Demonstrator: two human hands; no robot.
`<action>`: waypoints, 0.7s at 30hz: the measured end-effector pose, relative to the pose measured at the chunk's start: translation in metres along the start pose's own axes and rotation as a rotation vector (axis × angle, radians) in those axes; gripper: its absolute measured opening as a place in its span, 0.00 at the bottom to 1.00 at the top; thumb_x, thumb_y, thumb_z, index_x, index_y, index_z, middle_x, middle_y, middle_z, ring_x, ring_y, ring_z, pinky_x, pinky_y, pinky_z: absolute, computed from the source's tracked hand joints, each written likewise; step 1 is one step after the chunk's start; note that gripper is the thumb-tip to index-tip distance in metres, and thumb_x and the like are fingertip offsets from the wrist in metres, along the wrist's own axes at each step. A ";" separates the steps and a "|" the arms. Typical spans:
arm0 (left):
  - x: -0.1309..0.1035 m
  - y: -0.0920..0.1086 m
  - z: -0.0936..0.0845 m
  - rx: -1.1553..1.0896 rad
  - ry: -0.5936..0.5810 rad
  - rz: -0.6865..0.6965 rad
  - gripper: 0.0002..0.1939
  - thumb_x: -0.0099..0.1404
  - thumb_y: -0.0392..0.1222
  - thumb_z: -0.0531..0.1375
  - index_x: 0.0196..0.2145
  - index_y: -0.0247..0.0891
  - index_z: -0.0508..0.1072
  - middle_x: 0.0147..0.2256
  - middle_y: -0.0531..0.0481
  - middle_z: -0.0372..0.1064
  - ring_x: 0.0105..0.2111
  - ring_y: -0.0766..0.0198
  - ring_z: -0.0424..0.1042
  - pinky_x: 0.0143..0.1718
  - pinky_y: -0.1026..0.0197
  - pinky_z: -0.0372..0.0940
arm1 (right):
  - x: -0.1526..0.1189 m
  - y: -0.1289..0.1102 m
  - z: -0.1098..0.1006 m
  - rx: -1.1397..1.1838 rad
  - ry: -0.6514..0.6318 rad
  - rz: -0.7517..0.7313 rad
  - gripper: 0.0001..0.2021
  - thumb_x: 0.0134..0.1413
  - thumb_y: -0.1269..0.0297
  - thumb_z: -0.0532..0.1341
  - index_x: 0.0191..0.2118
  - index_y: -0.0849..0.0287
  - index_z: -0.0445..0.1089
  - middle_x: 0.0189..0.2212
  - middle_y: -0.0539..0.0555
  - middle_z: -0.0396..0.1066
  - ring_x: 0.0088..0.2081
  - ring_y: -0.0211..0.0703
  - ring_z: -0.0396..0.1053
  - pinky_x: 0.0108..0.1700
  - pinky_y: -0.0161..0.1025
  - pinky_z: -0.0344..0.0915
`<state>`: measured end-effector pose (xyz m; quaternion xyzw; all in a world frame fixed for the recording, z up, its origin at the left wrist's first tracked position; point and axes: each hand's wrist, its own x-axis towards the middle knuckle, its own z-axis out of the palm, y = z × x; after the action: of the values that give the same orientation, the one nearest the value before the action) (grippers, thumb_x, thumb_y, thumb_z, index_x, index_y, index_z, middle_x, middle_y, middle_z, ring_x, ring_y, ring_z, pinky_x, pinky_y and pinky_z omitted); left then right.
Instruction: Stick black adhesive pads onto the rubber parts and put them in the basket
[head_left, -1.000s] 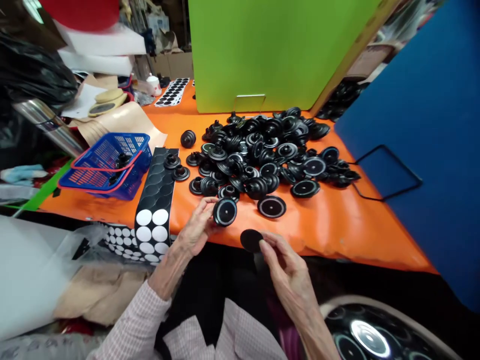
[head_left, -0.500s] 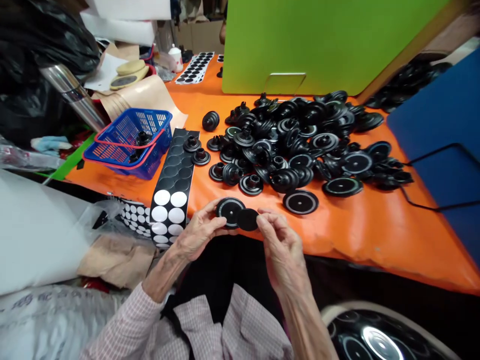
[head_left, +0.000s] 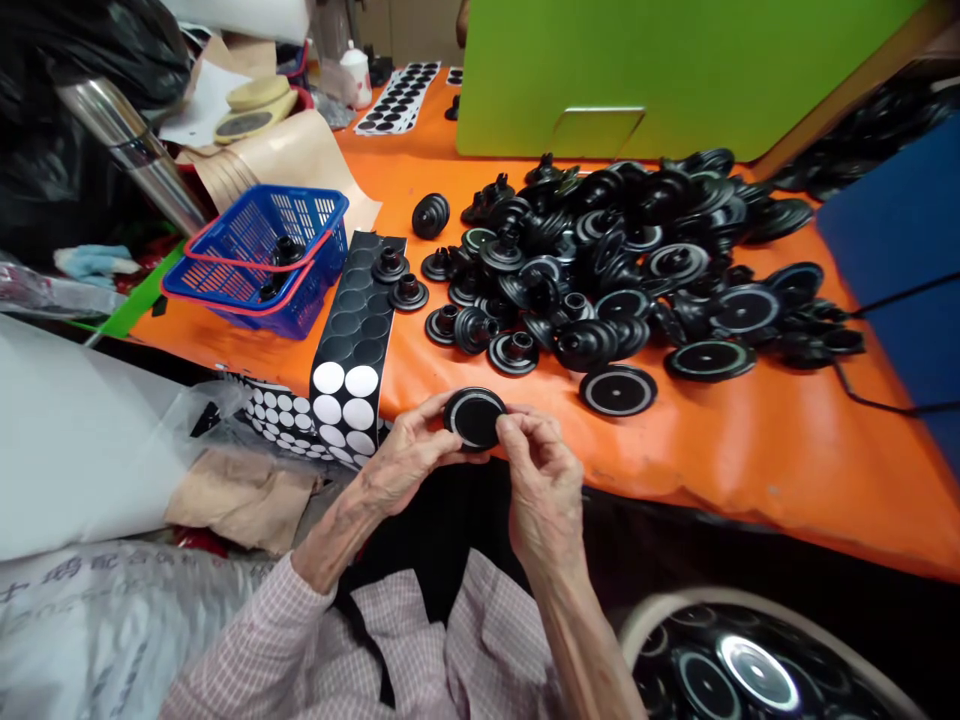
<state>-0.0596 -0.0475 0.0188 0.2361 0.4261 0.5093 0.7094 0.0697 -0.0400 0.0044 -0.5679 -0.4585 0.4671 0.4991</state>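
Just off the table's front edge, my left hand (head_left: 412, 450) grips a round black plastic disc (head_left: 458, 402) by its left side, face up. A black round sticker (head_left: 480, 418) lies over the disc's middle, inside the pale ring. My right hand (head_left: 544, 462) pinches at the right edge, thumb and finger closed on the sticker's rim; whether they also touch the disc I cannot tell. On the table left of the hands, a sticker sheet (head_left: 349, 345) hangs over the edge, with white circles bared at its lower part and black stickers above.
A heap of black discs with stems (head_left: 600, 260) covers the middle of the orange table (head_left: 712, 430). At left stand a blue basket (head_left: 300, 315) with a few parts inside and a steel flask (head_left: 135, 150). A green board (head_left: 637, 70) rises behind; a tub of discs (head_left: 637, 620) sits lower right.
My right hand has moved left, bringing the sticker from beside the disc onto its middle. My left hand still holds the disc. The view has shifted slightly.
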 end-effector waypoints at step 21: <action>0.003 -0.010 -0.006 0.006 0.074 0.068 0.18 0.57 0.41 0.65 0.46 0.36 0.75 0.48 0.43 0.72 0.46 0.52 0.73 0.45 0.49 0.71 | -0.005 0.012 0.014 -0.387 0.101 -0.411 0.05 0.60 0.65 0.55 0.33 0.55 0.62 0.34 0.53 0.65 0.43 0.45 0.66 0.42 0.44 0.66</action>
<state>-0.0591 -0.0490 0.0072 0.2335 0.4452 0.5404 0.6748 0.0557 -0.0441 -0.0079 -0.5701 -0.6192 0.2312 0.4881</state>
